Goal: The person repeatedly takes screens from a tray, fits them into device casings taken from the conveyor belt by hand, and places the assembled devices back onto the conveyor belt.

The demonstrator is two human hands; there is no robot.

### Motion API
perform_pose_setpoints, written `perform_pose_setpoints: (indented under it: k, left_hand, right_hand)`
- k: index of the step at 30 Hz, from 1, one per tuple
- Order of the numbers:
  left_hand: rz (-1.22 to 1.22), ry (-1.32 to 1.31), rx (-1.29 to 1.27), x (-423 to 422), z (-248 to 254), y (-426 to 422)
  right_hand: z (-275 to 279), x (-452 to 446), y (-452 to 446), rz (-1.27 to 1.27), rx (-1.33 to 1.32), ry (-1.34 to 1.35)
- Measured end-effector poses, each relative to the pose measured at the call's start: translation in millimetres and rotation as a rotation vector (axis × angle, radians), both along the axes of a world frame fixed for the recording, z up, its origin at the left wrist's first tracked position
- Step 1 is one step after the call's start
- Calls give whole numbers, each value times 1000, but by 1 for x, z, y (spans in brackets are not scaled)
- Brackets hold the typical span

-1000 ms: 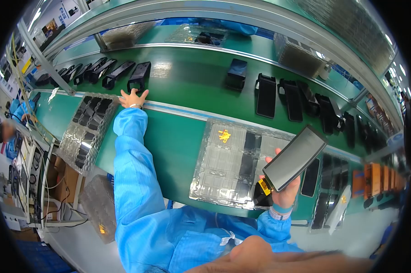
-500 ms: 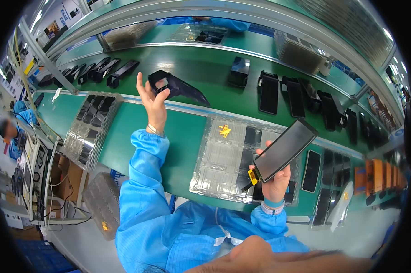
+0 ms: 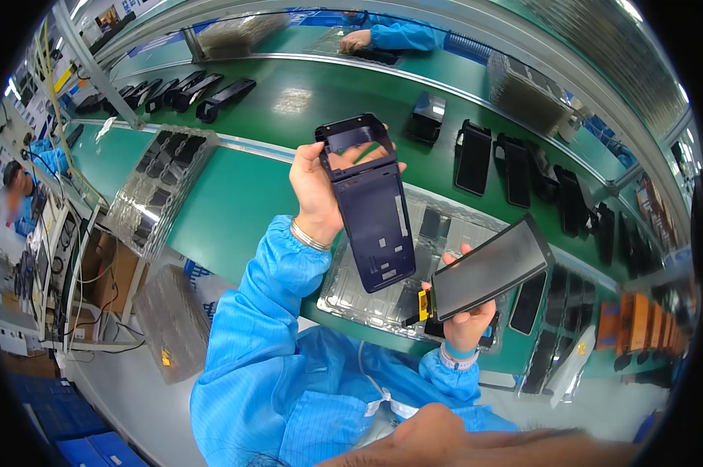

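Note:
My left hand [image 3: 312, 194] grips a black plastic device housing [image 3: 375, 229] by its upper end, with the hollow inside facing me. The housing has a rectangular opening at the top and several small pale patches inside. In my right hand [image 3: 470, 325] lies a display screen [image 3: 488, 271], dark glass side up, tilted, held by its edges. A flex cable with a yellow tab [image 3: 424, 305] hangs from the screen's left end. The two parts are close together but apart, above a clear plastic tray [image 3: 340, 300] on the bench.
Several black devices [image 3: 474, 159] stand along the green belt [image 3: 289, 97] ahead. Another tray [image 3: 161, 187] holds dark screens at left. A flat screen [image 3: 528, 302] lies right of my right hand, near orange parts [image 3: 639, 319]. Across the belt is a co-worker's hand [image 3: 357, 40].
My left hand has brought the housing from over the belt toward me and right, turning its inside into view. The screen in my right hand has tilted flatter. A co-worker's hand has come into view.

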State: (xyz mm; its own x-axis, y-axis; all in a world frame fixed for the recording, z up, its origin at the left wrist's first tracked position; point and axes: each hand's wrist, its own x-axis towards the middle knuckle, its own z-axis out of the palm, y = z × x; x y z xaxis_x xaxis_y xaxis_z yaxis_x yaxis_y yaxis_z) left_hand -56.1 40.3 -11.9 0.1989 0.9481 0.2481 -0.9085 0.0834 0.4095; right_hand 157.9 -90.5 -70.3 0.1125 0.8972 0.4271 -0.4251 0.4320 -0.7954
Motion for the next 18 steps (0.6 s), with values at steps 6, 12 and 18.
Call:
perform_pose_setpoints:
  k: [6, 12, 18]
  left_hand:
    - [-58, -12, -54, 10, 6, -7]
    - [-74, -11, -58, 14, 7, -9]
    - [-92, -14, -31, 15, 6, -9]
  right_hand:
    - [5, -3, -5, -130, -46, 23]
    - [3, -3, -9, -157, -70, 40]
    - [8, -8, -12, -222, 16, -34]
